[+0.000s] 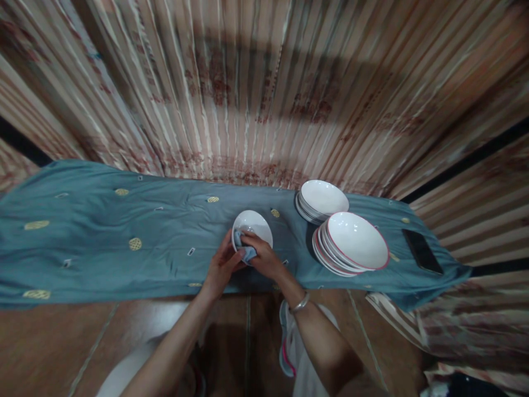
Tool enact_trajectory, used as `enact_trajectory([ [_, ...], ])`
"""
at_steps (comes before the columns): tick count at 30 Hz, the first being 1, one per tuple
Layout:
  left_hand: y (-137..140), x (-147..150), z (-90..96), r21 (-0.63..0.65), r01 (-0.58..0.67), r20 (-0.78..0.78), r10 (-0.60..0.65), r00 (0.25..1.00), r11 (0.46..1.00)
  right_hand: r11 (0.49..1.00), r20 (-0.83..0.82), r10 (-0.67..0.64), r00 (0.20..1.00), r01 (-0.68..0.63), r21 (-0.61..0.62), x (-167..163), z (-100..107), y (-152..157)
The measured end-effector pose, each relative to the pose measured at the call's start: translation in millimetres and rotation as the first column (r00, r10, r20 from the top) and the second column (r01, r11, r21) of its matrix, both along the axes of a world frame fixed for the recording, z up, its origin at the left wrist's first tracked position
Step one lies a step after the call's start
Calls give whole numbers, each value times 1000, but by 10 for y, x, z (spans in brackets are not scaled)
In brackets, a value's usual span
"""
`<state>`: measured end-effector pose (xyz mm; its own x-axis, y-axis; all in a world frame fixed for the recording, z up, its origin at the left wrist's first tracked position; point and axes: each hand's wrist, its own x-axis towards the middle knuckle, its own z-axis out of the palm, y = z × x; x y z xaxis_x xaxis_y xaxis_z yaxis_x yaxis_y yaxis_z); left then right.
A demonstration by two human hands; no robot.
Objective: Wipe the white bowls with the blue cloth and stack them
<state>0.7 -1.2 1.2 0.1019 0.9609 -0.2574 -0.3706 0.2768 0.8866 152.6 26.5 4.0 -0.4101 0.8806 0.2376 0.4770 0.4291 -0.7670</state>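
A small white bowl is tilted toward me above the front part of the cloth-covered table. My left hand grips the bowl's left rim, thumb on the near edge and fingers around the outside. Inside the bowl, my right hand is closed on a light blue cloth pressed against the inner wall. Part of the cloth is hidden under the right fingers. To the right of my hands stands a stack of white bowls with red rims. Just behind it is another stack of white bowls.
A blue-green tablecloth with yellow and white motifs covers the long table. Near its right end lies a black phone. Pleated patterned curtains hang behind and at the sides. Below is a brown tiled floor.
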Motion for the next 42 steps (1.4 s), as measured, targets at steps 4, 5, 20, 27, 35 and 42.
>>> enact_trajectory([
  [4,0,-6,0,3,10,-8,-10,1000,1000,998,57,-47,997,45,32,-36,-60,43],
  [5,2,-7,-2,3,13,-10,-13,1000,1000,998,73,-53,996,51,34,-40,-72,50],
  [20,14,17,9,-13,-2,23,2,1000,1000,995,319,-92,943,77,60,206,-44,62],
  [27,20,12,11,10,28,9,-28,1000,1000,993,201,77,977,-56,-108,329,75,56],
  [35,34,5,-1,-5,6,-21,-6,1000,1000,948,-299,110,948,-190,-256,273,3,49],
  [42,43,3,-36,8,8,-35,-8,999,1000,975,-522,-108,846,-14,-224,-9,-56,43],
])
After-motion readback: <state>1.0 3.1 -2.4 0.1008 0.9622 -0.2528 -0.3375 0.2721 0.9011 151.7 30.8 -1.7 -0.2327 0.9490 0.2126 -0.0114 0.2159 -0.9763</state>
